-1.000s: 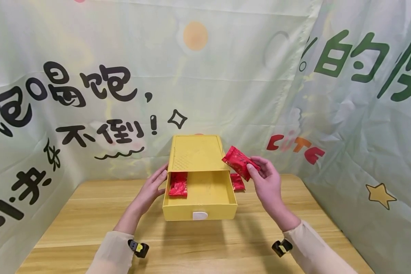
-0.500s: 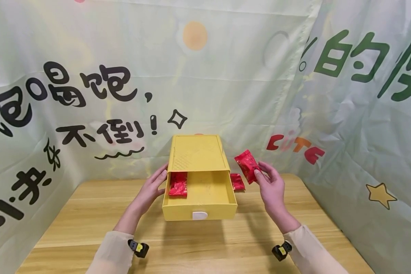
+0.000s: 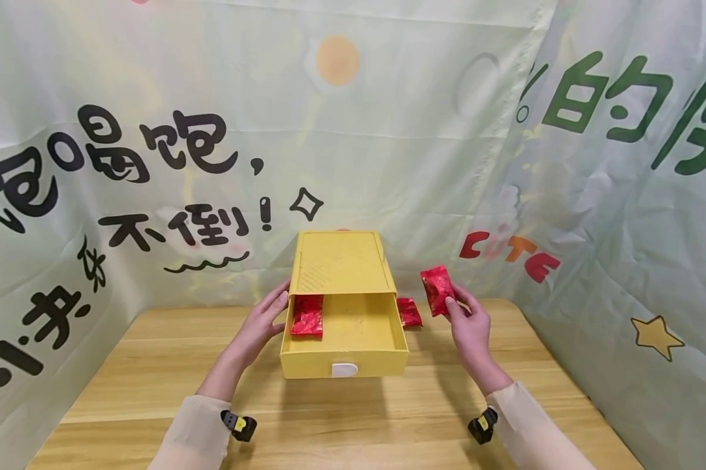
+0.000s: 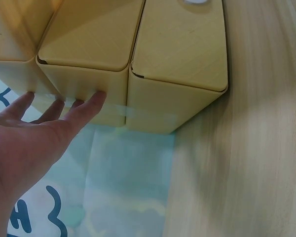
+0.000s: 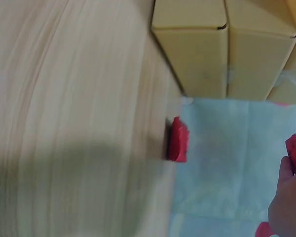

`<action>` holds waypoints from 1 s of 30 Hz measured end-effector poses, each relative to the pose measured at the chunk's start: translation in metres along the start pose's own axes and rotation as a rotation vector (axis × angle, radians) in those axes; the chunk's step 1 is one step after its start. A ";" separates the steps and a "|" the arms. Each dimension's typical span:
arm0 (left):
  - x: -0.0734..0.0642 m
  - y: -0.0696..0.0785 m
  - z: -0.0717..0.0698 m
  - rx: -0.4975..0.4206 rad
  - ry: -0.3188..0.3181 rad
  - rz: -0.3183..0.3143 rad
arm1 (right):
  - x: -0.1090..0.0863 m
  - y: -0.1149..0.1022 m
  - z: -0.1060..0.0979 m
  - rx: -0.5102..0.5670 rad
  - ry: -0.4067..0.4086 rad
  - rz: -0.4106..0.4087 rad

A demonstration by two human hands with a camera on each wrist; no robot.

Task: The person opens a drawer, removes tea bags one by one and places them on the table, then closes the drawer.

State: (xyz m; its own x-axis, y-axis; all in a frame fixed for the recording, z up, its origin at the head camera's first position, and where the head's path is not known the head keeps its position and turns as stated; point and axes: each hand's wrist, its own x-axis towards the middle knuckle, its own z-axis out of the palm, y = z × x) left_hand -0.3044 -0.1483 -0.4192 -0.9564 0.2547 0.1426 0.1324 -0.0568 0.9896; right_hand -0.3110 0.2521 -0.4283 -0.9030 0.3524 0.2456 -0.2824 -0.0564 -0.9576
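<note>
- Black lettering (image 3: 202, 225) marks the cloth (image 3: 388, 163) left of the cabinet (image 3: 341, 254).
- Left hand (image 3: 260, 328), at the cabinet's left wall: fingers unclenched, tips against the wall, grasping nothing.
- Drawer (image 3: 305, 365), pulled out at the cabinet's front: looks thin and stiff; its white tab (image 3: 345, 370) seems the place to take hold.
- Drawer packet (image 3: 307, 318), left side of the cabinet's drawer: red, probably light; wrapper likely slick, best pinched across its faces.
- Table packet (image 3: 410, 313), on the table (image 3: 353, 431) just right of the cabinet: should lift easily by an edge.
- Held packet (image 3: 437, 289), aloft right of the cabinet, apart from it: looks soft and light; contents may crush, so pinch mildly.
- Right hand (image 3: 470, 329), farther right of the cabinet: thumb and fingers pinch that packet's right side.
</note>
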 end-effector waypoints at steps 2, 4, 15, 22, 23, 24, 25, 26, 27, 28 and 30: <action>0.000 -0.001 0.000 0.000 -0.002 0.000 | 0.003 0.004 -0.003 -0.023 0.005 0.013; 0.000 -0.001 0.000 -0.001 -0.002 0.001 | 0.007 0.008 -0.005 -0.052 0.008 0.021; 0.000 0.000 0.000 -0.001 -0.004 0.002 | 0.023 0.036 -0.017 -0.310 0.083 0.036; 0.000 0.001 0.001 0.001 -0.001 -0.003 | 0.029 0.052 -0.020 -0.399 0.103 0.075; 0.000 0.001 0.001 0.000 0.000 -0.003 | 0.030 0.054 -0.020 -0.410 0.101 0.086; 0.000 0.001 0.001 -0.001 0.000 -0.002 | 0.030 0.056 -0.020 -0.427 0.097 0.096; 0.000 0.001 0.001 -0.001 0.001 -0.003 | 0.031 0.057 -0.020 -0.434 0.096 0.110; 0.000 0.001 0.001 -0.001 0.001 -0.002 | 0.031 0.059 -0.020 -0.450 0.092 0.121; 0.000 0.001 0.001 -0.001 0.001 -0.002 | 0.032 0.061 -0.020 -0.460 0.086 0.132; 0.000 0.001 0.001 -0.001 0.001 -0.002 | 0.033 0.062 -0.020 -0.472 0.081 0.143; 0.000 0.001 0.001 -0.001 -0.002 0.000 | 0.034 0.065 -0.020 -0.487 0.068 0.167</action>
State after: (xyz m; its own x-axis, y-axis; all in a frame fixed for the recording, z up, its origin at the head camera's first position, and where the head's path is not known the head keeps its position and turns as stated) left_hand -0.3039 -0.1477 -0.4185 -0.9560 0.2565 0.1423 0.1317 -0.0581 0.9896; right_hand -0.3531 0.2791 -0.4850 -0.8951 0.4370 0.0884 0.0622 0.3187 -0.9458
